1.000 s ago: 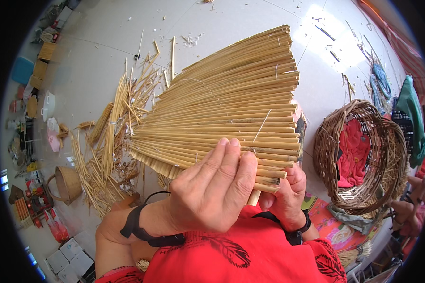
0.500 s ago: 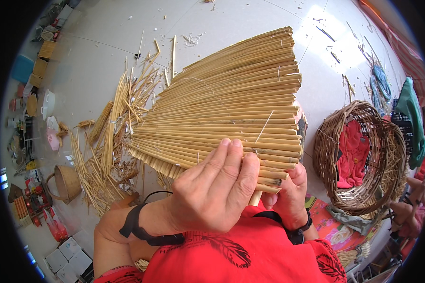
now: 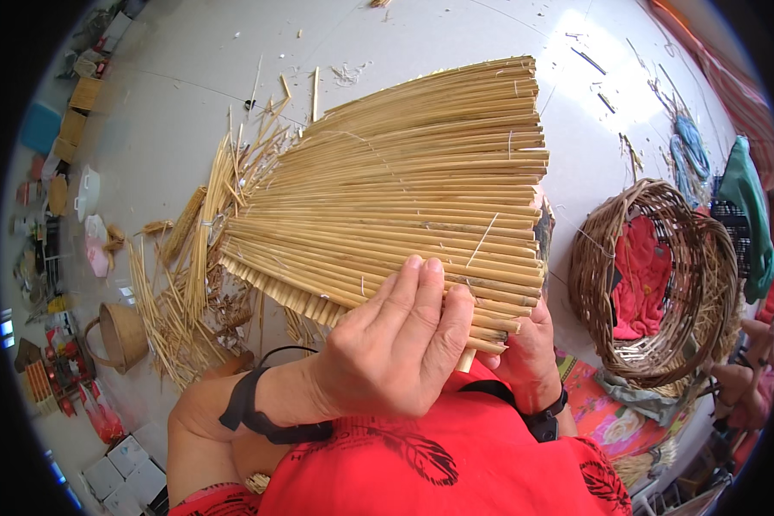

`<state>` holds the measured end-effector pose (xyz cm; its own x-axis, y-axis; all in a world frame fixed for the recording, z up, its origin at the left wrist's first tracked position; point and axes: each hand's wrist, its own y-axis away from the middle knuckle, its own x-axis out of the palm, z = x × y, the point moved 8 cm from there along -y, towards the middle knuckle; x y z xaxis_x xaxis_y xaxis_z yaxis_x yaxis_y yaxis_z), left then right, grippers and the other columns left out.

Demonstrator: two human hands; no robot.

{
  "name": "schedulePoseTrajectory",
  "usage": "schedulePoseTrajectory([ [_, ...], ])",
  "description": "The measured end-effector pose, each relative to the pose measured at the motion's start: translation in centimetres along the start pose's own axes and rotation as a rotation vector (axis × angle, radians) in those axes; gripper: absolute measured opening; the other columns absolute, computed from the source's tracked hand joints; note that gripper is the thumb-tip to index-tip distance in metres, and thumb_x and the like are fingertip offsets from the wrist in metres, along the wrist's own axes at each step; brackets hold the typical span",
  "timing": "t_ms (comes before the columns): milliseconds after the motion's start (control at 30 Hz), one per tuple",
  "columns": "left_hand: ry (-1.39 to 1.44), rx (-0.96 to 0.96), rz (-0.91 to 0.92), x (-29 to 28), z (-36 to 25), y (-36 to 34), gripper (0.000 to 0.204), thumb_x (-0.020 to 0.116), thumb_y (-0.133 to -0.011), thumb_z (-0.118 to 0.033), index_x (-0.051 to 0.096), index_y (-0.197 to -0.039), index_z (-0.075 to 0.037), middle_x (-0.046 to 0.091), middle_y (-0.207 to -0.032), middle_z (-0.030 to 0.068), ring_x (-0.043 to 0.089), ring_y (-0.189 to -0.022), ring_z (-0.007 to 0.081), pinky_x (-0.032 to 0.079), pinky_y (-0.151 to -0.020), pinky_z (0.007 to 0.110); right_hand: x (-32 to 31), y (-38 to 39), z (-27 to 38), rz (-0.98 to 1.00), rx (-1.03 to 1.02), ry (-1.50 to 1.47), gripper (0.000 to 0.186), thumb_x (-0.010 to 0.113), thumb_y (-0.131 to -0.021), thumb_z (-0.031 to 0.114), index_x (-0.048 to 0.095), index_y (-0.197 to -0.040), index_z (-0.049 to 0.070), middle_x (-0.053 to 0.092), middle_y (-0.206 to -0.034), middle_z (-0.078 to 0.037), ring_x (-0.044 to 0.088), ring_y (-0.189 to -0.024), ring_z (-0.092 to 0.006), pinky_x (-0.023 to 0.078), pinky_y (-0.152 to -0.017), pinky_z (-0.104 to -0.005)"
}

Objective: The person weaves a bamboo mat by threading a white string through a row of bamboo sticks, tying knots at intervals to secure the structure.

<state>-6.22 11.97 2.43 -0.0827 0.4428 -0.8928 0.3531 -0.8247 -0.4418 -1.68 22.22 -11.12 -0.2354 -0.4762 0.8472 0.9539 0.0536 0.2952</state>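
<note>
A fan-shaped mat of straw-coloured stalks (image 3: 404, 163), stitched across with white thread, spreads out before me. Its stalks run left to right, wider at the right end. My left hand (image 3: 396, 331) grips the near edge, fingers pressed together on the upper face and the thumb out of sight. At the near right corner, my right hand (image 3: 529, 348) holds the mat from beneath; the stalks cover most of its fingers. A pale stalk end (image 3: 465, 360) sticks out between the two hands. One loose thread (image 3: 483, 239) lies on the mat near the right edge.
Left of the mat, loose stalks (image 3: 206, 258) lie heaped on the tiled floor beside a small basket (image 3: 119, 337). To the right stands a wicker basket (image 3: 589, 284) with red cloth (image 3: 641, 284) inside. Blue cord (image 3: 691, 146) and scattered scraps lie beyond it.
The mat has shifted slightly left and toward me at its left end. Both hands keep their hold in nearly the same places.
</note>
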Motion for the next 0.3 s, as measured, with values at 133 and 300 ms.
schedulePoseTrajectory([
  [133,-0.020,0.027,0.008,0.0,-0.3,0.1,0.027,0.058,-0.086,-0.011,0.065,-0.102,0.010,0.067,-0.093,0.0318,0.070,-0.086,0.0418,0.061,-0.073,0.043,0.2,0.2,0.0,0.142,-0.043,-0.056,0.041,0.054,-0.098,0.013,0.041,-0.134,-0.002,0.065,-0.107,-0.016,0.064,-0.063,-0.0175,0.054,-0.049,-0.0283],
  [300,-0.084,0.067,0.006,0.5,-0.9,1.5,0.031,0.063,-0.081,-0.015,0.067,-0.104,0.005,0.069,-0.098,0.0268,0.071,-0.090,0.0383,0.061,-0.071,0.036,1.5,0.1,1.8,-0.067,-0.040,0.348,0.057,0.055,-0.098,0.021,0.031,-0.146,0.002,0.053,-0.135,-0.020,0.062,-0.115,-0.0333,0.056,-0.090,-0.0410],
])
